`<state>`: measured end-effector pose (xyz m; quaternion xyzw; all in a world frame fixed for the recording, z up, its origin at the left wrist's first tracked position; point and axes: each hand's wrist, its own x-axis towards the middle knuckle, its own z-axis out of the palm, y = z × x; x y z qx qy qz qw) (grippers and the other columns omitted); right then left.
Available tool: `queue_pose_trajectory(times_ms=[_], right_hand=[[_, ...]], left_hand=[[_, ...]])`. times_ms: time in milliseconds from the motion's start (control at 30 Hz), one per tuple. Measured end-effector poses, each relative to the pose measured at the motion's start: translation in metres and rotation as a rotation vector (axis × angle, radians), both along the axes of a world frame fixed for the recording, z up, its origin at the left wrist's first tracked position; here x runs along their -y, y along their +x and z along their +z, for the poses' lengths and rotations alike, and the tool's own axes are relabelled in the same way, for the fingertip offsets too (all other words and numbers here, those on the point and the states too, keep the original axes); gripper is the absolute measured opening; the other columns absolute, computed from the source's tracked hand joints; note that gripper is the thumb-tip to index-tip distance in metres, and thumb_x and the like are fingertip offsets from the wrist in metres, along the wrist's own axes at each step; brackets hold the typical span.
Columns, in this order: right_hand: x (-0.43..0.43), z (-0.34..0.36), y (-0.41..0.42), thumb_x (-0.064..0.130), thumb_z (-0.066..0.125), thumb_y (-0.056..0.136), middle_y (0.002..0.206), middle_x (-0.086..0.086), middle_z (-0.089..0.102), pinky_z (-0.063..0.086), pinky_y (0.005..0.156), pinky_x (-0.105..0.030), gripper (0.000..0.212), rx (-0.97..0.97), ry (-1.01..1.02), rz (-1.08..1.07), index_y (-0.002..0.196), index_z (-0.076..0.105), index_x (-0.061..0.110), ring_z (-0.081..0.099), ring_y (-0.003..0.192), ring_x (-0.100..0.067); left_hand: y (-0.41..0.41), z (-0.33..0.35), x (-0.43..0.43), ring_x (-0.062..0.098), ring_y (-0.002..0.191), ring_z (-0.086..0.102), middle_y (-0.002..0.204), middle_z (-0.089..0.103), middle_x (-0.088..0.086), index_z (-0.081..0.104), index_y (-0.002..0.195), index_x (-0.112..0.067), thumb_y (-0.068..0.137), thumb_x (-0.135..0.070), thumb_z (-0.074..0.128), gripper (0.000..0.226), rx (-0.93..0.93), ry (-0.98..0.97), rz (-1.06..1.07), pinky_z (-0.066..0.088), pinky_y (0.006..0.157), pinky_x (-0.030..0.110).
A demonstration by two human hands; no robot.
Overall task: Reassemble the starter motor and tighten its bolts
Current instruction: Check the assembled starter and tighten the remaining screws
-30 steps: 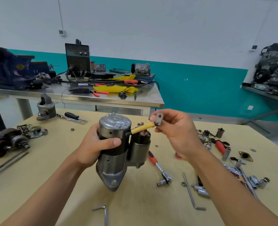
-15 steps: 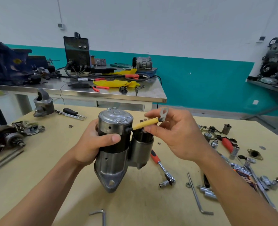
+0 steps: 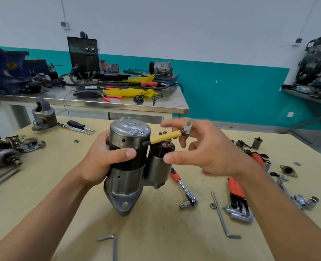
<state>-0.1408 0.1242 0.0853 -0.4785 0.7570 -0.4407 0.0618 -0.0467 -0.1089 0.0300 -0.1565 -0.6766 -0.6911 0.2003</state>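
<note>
The starter motor (image 3: pixel 125 147) stands nose-down on the wooden table (image 3: pixel 43 185), its silver end cap on top. My left hand (image 3: pixel 99 159) grips its black body from the left, thumb across the front. The solenoid (image 3: pixel 159 164) sits on the motor's right side, a copper stud showing at its top. A yellow-sleeved lead (image 3: pixel 165 137) runs up and right from the motor to a ring terminal (image 3: pixel 188 126). My right hand (image 3: pixel 208 151) is at the terminal with fingers spread and thumb held apart below; the terminal rests against the fingers.
A red-handled ratchet (image 3: pixel 182 187), a hex key set (image 3: pixel 237 200), loose hex keys (image 3: pixel 221 215) and sockets (image 3: pixel 304 201) lie to the right. Motor parts (image 3: pixel 5 153), a cast housing (image 3: pixel 43 115) and a screwdriver (image 3: pixel 77 125) lie left. A steel bench (image 3: pixel 99 102) stands behind.
My right hand has let go its pinch on the lead's end; its fingers have spread and the thumb has dropped away. The left hand keeps its grip on the motor.
</note>
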Motion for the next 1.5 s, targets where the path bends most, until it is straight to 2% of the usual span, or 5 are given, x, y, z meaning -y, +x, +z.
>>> queue_pose_trajectory(times_ms=[400,800,1033,1167,1500], right_hand=[[-0.015,0.012,-0.020,0.027,0.070,0.092,0.061,0.013,0.066,0.048,0.056,-0.014,0.016,-0.124,-0.212,-0.323,0.076,0.068,0.026,0.056,0.056,-0.002],[0.044,-0.077,0.020,0.034,0.079,0.083,0.122,0.005,0.065,0.055,0.092,-0.031,0.059,0.262,-0.162,-0.068,0.133,0.051,0.022,0.061,0.111,-0.012],[0.049,-0.066,0.027,0.045,0.076,0.083,0.120,0.008,0.062,0.055,0.085,-0.025,0.062,0.160,-0.107,-0.077,0.133,0.045,0.023,0.060,0.106,-0.007],[0.048,-0.066,0.029,0.044,0.076,0.083,0.114,0.012,0.061,0.057,0.077,-0.022,0.061,0.179,-0.083,-0.099,0.131,0.043,0.026,0.063,0.098,-0.005],[0.036,-0.053,0.021,0.031,0.077,0.086,0.123,0.006,0.059,0.056,0.093,-0.031,0.065,0.171,0.091,0.020,0.137,0.037,0.027,0.059,0.111,-0.009]], left_hand=[[0.001,-0.006,0.006,0.021,0.095,0.071,0.102,0.075,0.003,0.076,0.109,-0.024,0.062,-0.025,0.071,0.047,-0.030,0.022,0.033,0.058,0.079,0.030],[0.006,-0.011,0.015,0.015,0.100,0.073,0.109,0.077,-0.003,0.073,0.117,-0.029,0.077,-0.008,0.055,0.049,-0.058,-0.041,0.048,0.060,0.084,0.031],[0.017,0.045,-0.011,0.002,0.097,0.069,0.103,0.075,-0.019,0.074,0.104,-0.045,0.054,-0.094,0.064,0.071,0.109,-0.178,0.561,0.054,0.080,0.037],[0.031,0.048,-0.022,0.008,0.090,0.065,0.104,0.065,-0.016,0.065,0.097,-0.056,0.023,-0.071,0.092,0.081,0.254,-0.327,0.549,0.053,0.051,0.013],[0.028,0.022,-0.015,-0.002,0.094,0.069,0.102,0.065,-0.032,0.038,0.142,-0.048,0.050,-0.023,0.084,0.106,0.058,-0.321,0.561,0.057,0.065,0.016]])
